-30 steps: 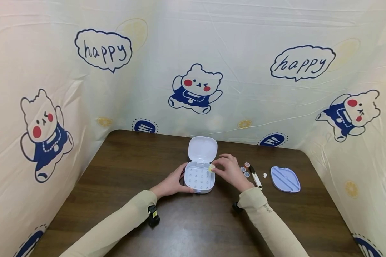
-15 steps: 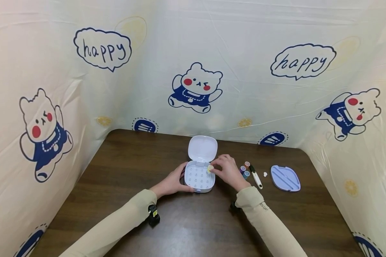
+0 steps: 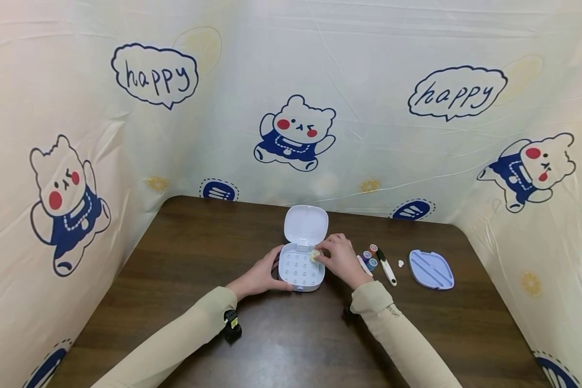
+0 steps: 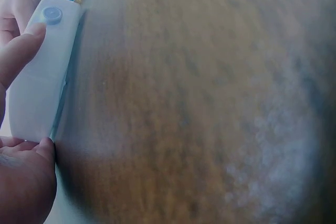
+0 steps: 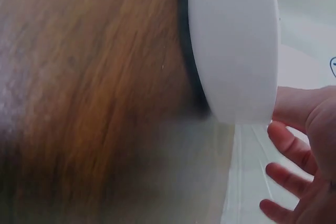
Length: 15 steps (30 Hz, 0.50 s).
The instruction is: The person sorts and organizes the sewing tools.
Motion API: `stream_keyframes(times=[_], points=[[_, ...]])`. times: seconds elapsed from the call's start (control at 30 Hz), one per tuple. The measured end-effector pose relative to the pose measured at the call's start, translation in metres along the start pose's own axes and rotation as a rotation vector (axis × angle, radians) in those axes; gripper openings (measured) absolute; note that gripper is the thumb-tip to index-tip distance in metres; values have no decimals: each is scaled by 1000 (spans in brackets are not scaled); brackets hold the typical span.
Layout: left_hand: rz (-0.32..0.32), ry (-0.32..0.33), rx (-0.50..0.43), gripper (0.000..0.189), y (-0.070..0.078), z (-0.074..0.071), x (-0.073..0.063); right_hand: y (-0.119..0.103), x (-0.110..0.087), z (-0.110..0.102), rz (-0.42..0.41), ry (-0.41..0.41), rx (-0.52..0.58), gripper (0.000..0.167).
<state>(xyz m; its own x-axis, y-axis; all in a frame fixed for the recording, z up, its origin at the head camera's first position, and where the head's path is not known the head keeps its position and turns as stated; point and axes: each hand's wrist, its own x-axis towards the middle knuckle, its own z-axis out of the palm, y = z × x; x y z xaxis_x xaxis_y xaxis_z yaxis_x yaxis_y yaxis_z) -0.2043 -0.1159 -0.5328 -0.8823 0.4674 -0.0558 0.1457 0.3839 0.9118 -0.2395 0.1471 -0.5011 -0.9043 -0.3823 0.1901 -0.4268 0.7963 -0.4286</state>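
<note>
Your right hand pinches yellow spool, shifted inward from box rim to back-right pegs; seating unclear. Your left hand grips box.

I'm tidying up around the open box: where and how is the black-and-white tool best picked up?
Probably pinch the black-and-white tool across its white end, coming from above on the near right side. It is slim and lies with that end toward the person, while the spools and the right hand are to its left.
</note>
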Motion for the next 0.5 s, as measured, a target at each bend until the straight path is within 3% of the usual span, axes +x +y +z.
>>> stream_keyframes(times=[0.2,0.5], points=[[1,7,3,116,0,0,0,-7,-1,-2,48,-16,-18,19],[15,4,10,115,0,1,0,-8,-2,0,53,-12,-36,20]])
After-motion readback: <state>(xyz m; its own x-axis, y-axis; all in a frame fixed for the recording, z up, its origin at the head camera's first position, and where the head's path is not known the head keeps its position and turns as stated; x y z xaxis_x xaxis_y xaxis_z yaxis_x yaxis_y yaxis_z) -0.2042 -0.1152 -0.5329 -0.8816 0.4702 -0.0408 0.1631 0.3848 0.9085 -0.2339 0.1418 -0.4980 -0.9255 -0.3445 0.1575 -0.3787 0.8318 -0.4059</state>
